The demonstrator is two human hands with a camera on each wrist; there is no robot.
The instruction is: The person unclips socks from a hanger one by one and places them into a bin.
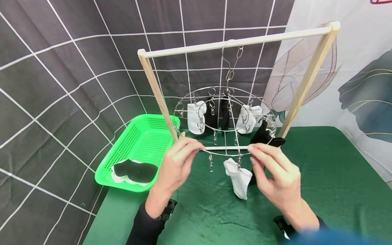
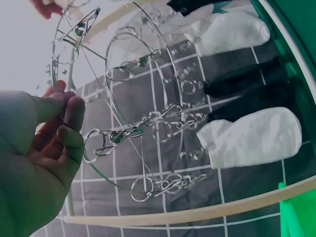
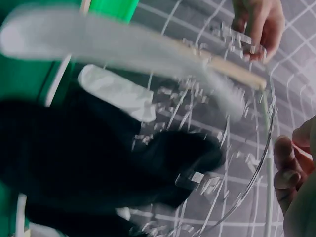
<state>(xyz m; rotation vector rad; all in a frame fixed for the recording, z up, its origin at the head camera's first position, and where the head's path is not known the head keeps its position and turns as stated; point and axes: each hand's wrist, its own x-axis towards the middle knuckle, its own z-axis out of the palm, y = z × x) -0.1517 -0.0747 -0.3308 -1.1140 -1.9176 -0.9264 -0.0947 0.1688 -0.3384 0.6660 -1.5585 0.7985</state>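
Note:
A round metal clip hanger [image 1: 225, 155] hangs by its hook from a white rod. My left hand [image 1: 177, 161] pinches its near rim on the left, thumb against fingertip in the left wrist view. At the rim's right side is my right hand [image 1: 277, 175], thumb and index finger apart; the right wrist view shows its fingers beside the wire, gripping nothing. A white sock [image 1: 240, 180] hangs from a front clip between the hands. A black sock [image 1: 261, 134] hangs at the right. More white socks [image 1: 196, 117] and black socks [image 1: 211, 117] hang along the far side.
At the left a green basket [image 1: 102, 175] holds a black sock [image 1: 136, 171] lying on something white. The rack's wooden posts [image 1: 310, 80] lean either side of the hanger, joined by the white rod [image 1: 190, 48] above. Green cloth [image 1: 343, 190] covers the table.

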